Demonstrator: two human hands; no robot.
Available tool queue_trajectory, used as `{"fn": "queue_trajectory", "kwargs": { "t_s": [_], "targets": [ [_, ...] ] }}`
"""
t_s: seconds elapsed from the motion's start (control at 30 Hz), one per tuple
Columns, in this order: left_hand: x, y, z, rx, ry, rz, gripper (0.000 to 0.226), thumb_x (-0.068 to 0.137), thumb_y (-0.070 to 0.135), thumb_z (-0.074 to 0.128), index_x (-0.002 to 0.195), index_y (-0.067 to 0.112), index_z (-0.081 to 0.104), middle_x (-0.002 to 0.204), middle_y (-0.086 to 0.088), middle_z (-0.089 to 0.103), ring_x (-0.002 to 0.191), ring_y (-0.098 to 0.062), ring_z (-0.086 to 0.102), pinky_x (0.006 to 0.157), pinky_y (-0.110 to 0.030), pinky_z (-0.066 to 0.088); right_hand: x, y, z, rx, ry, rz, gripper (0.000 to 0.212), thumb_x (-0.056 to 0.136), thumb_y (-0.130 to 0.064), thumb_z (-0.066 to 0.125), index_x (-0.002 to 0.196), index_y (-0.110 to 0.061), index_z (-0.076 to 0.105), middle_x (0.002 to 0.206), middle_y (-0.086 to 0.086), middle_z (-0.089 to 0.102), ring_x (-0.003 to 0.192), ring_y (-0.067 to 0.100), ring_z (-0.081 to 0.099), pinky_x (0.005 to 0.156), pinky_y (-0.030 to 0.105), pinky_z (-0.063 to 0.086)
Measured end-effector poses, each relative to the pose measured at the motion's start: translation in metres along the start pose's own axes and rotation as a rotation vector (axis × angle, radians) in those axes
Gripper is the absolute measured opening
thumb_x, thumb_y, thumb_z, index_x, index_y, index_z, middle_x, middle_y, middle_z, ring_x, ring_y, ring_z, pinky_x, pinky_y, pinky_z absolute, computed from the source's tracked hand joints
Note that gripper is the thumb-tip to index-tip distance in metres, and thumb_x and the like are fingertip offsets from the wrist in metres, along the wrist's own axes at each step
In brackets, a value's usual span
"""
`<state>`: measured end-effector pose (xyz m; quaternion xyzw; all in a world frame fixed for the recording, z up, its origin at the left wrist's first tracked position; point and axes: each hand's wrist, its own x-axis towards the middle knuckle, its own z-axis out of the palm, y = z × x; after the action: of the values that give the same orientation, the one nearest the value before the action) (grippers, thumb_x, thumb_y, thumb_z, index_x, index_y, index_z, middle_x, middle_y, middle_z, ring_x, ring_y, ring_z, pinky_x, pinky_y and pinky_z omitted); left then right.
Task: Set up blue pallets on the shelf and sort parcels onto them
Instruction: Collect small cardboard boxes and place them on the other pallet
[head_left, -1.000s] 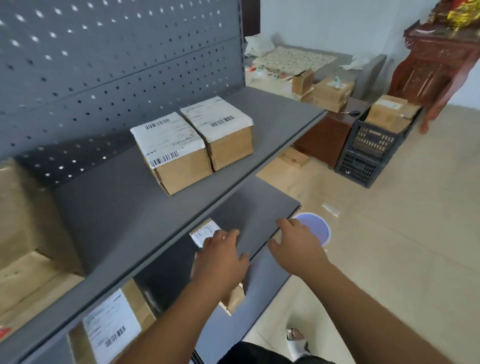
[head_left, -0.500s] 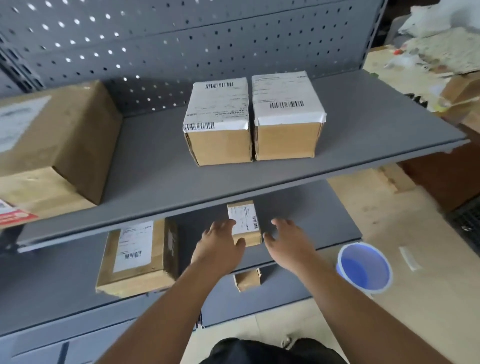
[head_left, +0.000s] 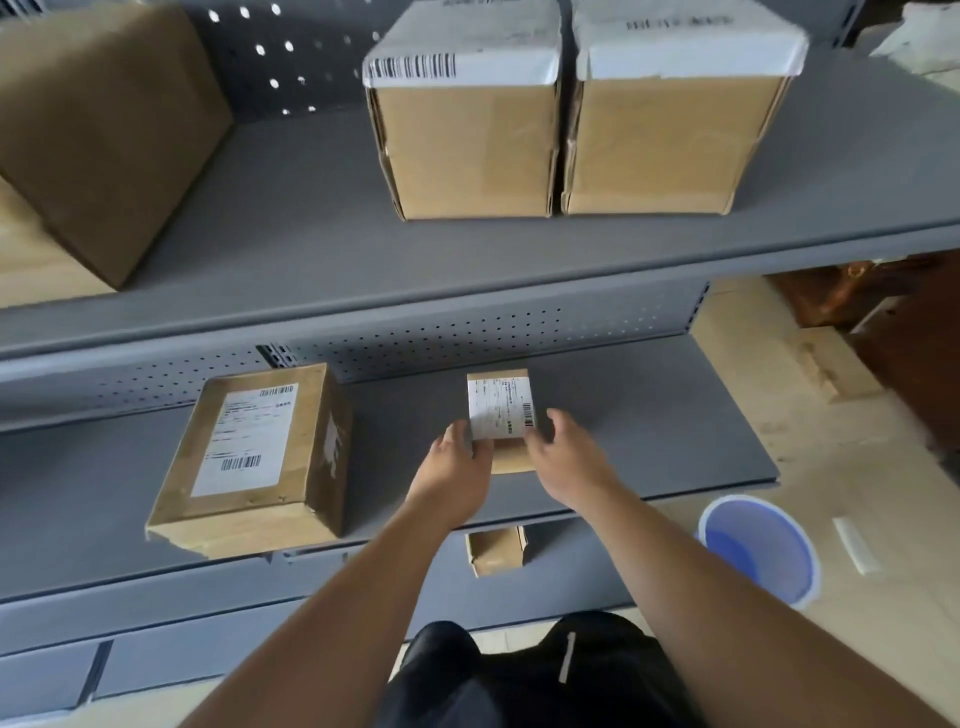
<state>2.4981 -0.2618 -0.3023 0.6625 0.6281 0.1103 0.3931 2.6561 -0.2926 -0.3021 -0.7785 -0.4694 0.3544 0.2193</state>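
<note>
Head view | we flank the small parcel (head_left: 500, 410) on the middle shelf (head_left: 649, 415) | left hand (head_left: 457, 470) against its left side, right hand (head_left: 563, 457) against its right; grip or mere touch, we cannot tell | parcel dead ahead, long axis running away from us, both hands equally near

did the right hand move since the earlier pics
Yes. Against the small parcel on the middle shelf, the right hand closed in leftward and now holds its right side.
</note>
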Motion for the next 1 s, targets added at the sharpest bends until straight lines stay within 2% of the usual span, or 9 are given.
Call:
{"fn": "queue_trajectory", "kwargs": {
  "t_s": [0.07,0.2,0.3,0.5,0.63,0.67,0.77,0.87,1.0],
  "targets": [
    [0.009,-0.005,0.009,-0.058,-0.002,-0.031,0.041,0.105,0.043,0.038,0.139,0.022,0.048,0.136,-0.004,0.061,0.117,-0.027,0.059,0.1,-0.043,0.05,0.007,0.006,0.006,0.039,-0.018,0.008,0.061,0.104,-0.043,0.046,0.156,-0.013,0.034,0.153,0.013,0.049,0.136,0.034,0.05,0.106,0.041,0.041],
    [0.024,-0.011,0.02,-0.155,0.016,-0.122,0.043,0.104,0.045,0.037,0.139,0.025,0.05,0.112,0.005,0.062,0.093,-0.019,0.063,0.074,-0.035,0.047,0.016,0.012,0.013,0.158,-0.034,0.029,0.055,0.103,-0.047,0.046,0.152,-0.022,0.042,0.148,0.002,0.056,0.125,0.025,0.056,0.095,0.035,0.044],
    [0.027,-0.013,0.022,-0.189,0.029,-0.135,0.038,0.102,0.043,0.041,0.136,0.028,0.051,0.098,0.013,0.062,0.081,-0.012,0.062,0.061,-0.03,0.045,0.018,0.013,0.016,0.192,-0.038,0.006,0.05,0.103,-0.046,0.048,0.147,-0.024,0.049,0.143,-0.001,0.06,0.122,0.022,0.058,0.096,0.036,0.046],
    [0.014,-0.008,0.008,-0.27,0.037,-0.185,0.038,0.101,0.041,0.044,0.136,0.028,0.053,0.1,0.017,0.061,0.082,-0.009,0.062,0.061,-0.028,0.044,0.006,0.001,0.011,0.246,-0.025,0.002,0.042,0.1,-0.04,0.057,0.14,-0.024,0.054,0.133,-0.003,0.065,0.114,0.02,0.06,0.087,0.031,0.046],
    [-0.008,-0.001,-0.013,-0.333,0.047,-0.228,0.039,0.101,0.04,0.048,0.138,0.028,0.054,0.102,0.018,0.062,0.087,-0.005,0.06,0.062,-0.024,0.042,-0.011,-0.017,0.002,0.265,-0.068,0.014,0.035,0.1,-0.039,0.058,0.133,-0.027,0.057,0.12,-0.007,0.065,0.101,0.014,0.058,0.072,0.026,0.044],
    [-0.014,0.001,-0.018,-0.348,0.049,-0.237,0.039,0.101,0.04,0.048,0.138,0.028,0.054,0.102,0.017,0.062,0.088,-0.005,0.061,0.061,-0.022,0.042,-0.016,-0.023,-0.001,0.278,-0.085,0.022,0.034,0.1,-0.039,0.058,0.133,-0.027,0.057,0.117,-0.008,0.064,0.1,0.014,0.058,0.073,0.028,0.046],
    [-0.033,0.011,-0.036,-0.397,0.065,-0.271,0.035,0.101,0.042,0.05,0.134,0.03,0.054,0.103,0.017,0.063,0.089,-0.006,0.061,0.06,-0.02,0.042,-0.029,-0.037,-0.009,0.331,-0.091,0.038,0.03,0.099,-0.037,0.061,0.126,-0.024,0.062,0.117,-0.004,0.068,0.106,0.018,0.063,0.094,0.04,0.051],
    [-0.051,0.021,-0.049,-0.444,0.08,-0.319,0.031,0.102,0.046,0.049,0.13,0.034,0.052,0.105,0.015,0.064,0.09,-0.008,0.062,0.06,-0.022,0.043,-0.045,-0.05,-0.018,0.382,-0.094,0.056,0.019,0.097,-0.038,0.064,0.111,-0.026,0.064,0.109,-0.004,0.071,0.096,0.015,0.065,0.09,0.038,0.052],
    [-0.074,0.029,-0.055,-0.55,0.115,-0.391,0.027,0.1,0.042,0.051,0.125,0.032,0.052,0.106,0.006,0.068,0.091,-0.015,0.066,0.063,-0.028,0.051,-0.063,-0.055,-0.027,0.49,-0.145,0.117,0.021,0.095,-0.037,0.067,0.11,-0.023,0.065,0.108,-0.002,0.071,0.1,0.021,0.067,0.097,0.051,0.054]
  ]
}}
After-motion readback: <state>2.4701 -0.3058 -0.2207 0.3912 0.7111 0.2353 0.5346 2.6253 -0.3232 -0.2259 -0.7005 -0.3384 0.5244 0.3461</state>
